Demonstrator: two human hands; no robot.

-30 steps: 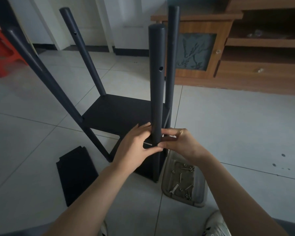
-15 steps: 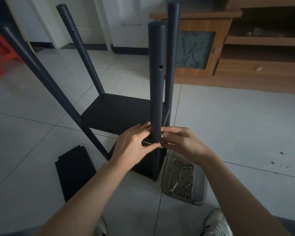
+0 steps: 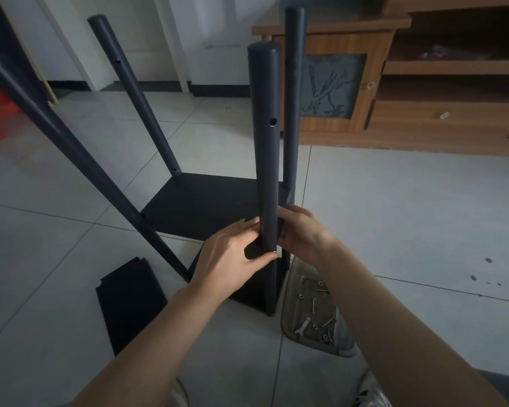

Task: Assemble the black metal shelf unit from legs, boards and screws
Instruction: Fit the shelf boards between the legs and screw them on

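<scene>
Left hand (image 3: pixel 232 259) pinched the near leg (image 3: pixel 266 160) at frame centre. Right hand (image 3: pixel 303 233) gripped it opposite. Screws lay in a tray (image 3: pixel 291 327), lower right.

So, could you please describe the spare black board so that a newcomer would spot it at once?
Start at the half-built shelf unit standing on the tiled floor. Left of its near legs, the spare board lies flat on the tiles. Unlike the boards fixed between the legs, it is loose, touching nothing, with notched corners.
</scene>
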